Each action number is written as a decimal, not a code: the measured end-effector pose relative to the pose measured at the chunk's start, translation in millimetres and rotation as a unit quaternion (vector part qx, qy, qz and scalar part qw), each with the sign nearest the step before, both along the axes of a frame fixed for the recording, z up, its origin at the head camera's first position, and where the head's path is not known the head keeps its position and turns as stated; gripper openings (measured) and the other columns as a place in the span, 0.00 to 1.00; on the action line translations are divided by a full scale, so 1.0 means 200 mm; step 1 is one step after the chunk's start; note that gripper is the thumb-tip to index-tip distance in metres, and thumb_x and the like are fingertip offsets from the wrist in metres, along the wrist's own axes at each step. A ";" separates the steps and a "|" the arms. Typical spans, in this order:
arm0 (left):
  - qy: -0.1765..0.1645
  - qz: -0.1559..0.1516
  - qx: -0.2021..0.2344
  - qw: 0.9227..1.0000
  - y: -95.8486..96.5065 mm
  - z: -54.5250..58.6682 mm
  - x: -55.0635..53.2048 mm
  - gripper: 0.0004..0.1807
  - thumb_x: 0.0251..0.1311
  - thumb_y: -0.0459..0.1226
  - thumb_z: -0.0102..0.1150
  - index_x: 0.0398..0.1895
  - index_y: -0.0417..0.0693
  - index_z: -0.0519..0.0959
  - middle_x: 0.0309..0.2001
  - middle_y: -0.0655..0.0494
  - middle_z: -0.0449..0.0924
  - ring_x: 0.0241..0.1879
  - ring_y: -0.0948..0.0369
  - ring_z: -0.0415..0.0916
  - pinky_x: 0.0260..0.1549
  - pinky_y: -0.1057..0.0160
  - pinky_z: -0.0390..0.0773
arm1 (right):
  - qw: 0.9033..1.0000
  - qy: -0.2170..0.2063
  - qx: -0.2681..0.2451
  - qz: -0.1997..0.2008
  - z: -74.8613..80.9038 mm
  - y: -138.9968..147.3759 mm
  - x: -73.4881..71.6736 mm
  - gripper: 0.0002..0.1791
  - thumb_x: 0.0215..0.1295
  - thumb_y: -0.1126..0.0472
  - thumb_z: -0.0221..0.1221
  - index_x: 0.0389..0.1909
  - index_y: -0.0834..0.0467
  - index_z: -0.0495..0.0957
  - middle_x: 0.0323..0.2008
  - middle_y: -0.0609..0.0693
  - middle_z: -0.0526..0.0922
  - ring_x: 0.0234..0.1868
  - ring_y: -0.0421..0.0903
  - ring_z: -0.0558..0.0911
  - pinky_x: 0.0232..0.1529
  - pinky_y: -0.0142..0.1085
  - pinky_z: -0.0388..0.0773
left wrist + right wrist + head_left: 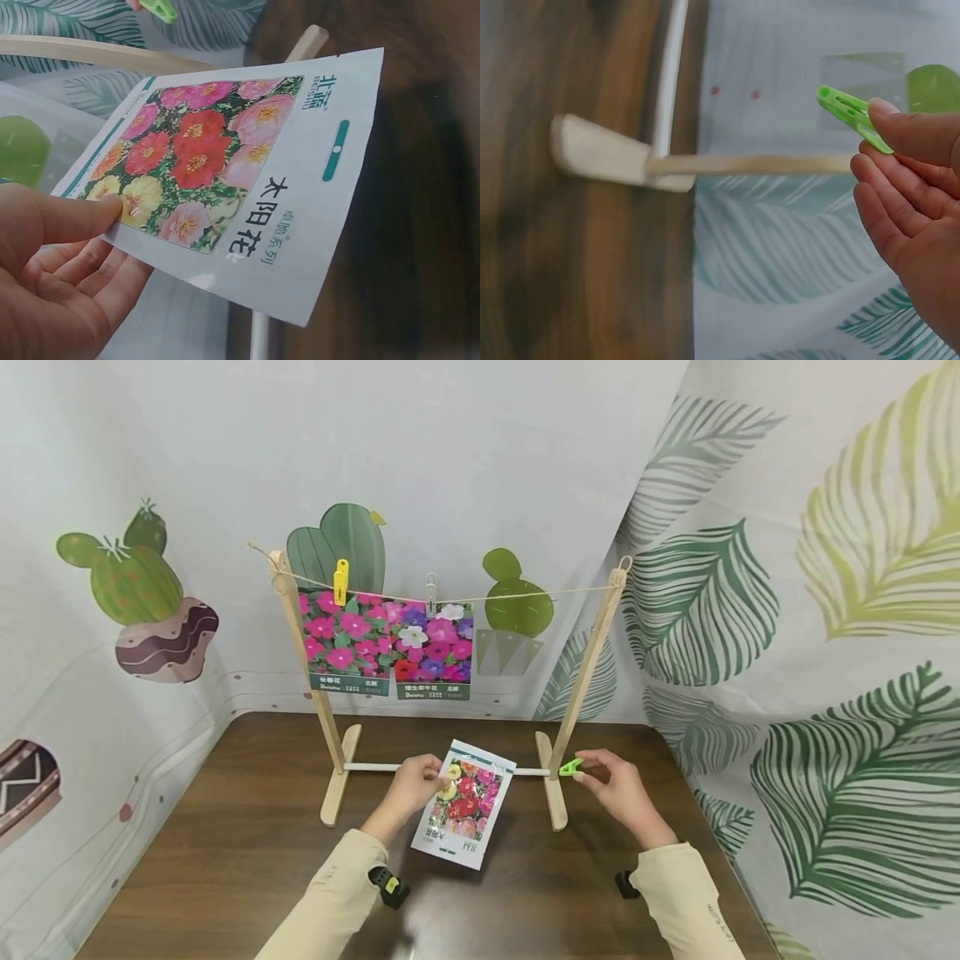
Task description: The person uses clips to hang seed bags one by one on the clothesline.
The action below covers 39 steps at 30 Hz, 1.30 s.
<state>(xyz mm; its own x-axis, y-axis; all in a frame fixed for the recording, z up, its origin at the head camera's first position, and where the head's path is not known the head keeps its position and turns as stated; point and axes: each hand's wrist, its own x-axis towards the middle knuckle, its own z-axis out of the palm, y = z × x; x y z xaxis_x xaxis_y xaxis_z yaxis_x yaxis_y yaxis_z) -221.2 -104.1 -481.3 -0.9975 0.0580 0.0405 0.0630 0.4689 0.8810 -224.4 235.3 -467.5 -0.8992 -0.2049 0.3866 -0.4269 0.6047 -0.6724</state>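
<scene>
My left hand point(411, 787) pinches a white seed packet point(465, 806) by its left edge, thumb on the front. Red, pink and yellow flowers point(191, 154) are printed on it, and it tilts in front of the stand's white crossbar. Off to the right, beside the right post's base, my right hand point(618, 785) holds a bright green clothespin point(851, 112) between thumb and fingers. Two flower packets hang from the string: a pink one point(348, 643) under a yellow clothespin point(341, 582), and a mixed-colour one point(435, 652) under a pale grey clothespin point(431, 595).
A wooden stand with a left post point(303, 635) and a right post point(592, 660) holds the string point(540, 592) between their tops. Its feet rest on the brown table point(247, 827). Behind hangs a cloth point(517, 460) printed with cacti and leaves.
</scene>
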 end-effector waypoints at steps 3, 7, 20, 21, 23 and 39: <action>0.008 0.002 0.007 1.000 0.00 0.04 -0.01 0.04 0.55 0.27 0.64 0.30 0.38 0.78 0.26 0.52 0.82 0.27 0.61 0.75 0.28 0.62 0.74 | 1.000 0.025 -0.004 0.007 0.06 -0.01 0.00 0.19 0.53 0.73 0.67 0.47 0.64 0.80 0.40 0.58 0.83 0.40 0.55 0.82 0.41 0.49 0.79; 0.010 0.013 0.013 1.000 0.01 0.10 -0.03 0.04 0.56 0.27 0.64 0.32 0.38 0.78 0.27 0.51 0.83 0.27 0.61 0.75 0.29 0.62 0.74 | 0.998 0.055 -0.005 0.018 0.13 -0.03 0.01 0.19 0.53 0.73 0.67 0.48 0.64 0.79 0.40 0.57 0.83 0.40 0.56 0.82 0.42 0.48 0.79; 0.055 0.027 0.016 0.998 0.02 0.28 -0.09 0.06 0.57 0.29 0.65 0.35 0.37 0.78 0.31 0.46 0.85 0.30 0.58 0.79 0.32 0.59 0.76 | 0.993 0.117 0.005 0.014 0.31 -0.07 -0.02 0.21 0.51 0.74 0.68 0.48 0.64 0.80 0.39 0.57 0.83 0.39 0.52 0.82 0.40 0.43 0.79; 0.058 0.027 0.017 0.998 0.02 0.30 -0.10 0.06 0.57 0.29 0.65 0.35 0.36 0.78 0.32 0.45 0.85 0.31 0.56 0.79 0.33 0.58 0.76 | 0.993 0.119 0.006 0.013 0.32 -0.07 -0.02 0.21 0.51 0.73 0.69 0.48 0.64 0.80 0.39 0.56 0.83 0.39 0.52 0.82 0.41 0.41 0.79; 0.064 0.028 0.019 0.997 0.03 0.32 -0.11 0.07 0.57 0.30 0.65 0.36 0.36 0.79 0.33 0.44 0.85 0.33 0.55 0.80 0.35 0.56 0.77 | 0.992 0.128 0.009 0.012 0.35 -0.08 -0.02 0.21 0.51 0.73 0.69 0.49 0.64 0.80 0.39 0.55 0.83 0.39 0.50 0.82 0.42 0.37 0.78; 0.102 0.018 0.040 0.994 0.07 0.52 -0.18 0.08 0.60 0.32 0.63 0.39 0.36 0.78 0.34 0.44 0.85 0.38 0.51 0.81 0.42 0.53 0.77 | 0.978 0.205 0.004 0.049 0.59 -0.16 -0.08 0.23 0.50 0.73 0.69 0.50 0.62 0.80 0.42 0.58 0.83 0.40 0.52 0.81 0.42 0.44 0.76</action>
<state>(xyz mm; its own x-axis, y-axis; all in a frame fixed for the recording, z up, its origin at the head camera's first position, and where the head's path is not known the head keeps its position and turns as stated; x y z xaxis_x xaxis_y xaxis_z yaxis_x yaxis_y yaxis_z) -256.6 -90.3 -378.1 -0.9694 0.0102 0.2454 0.2286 0.4027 0.8864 -240.0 203.2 -348.5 -0.6450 -0.2871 0.7082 -0.7154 0.5524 -0.4277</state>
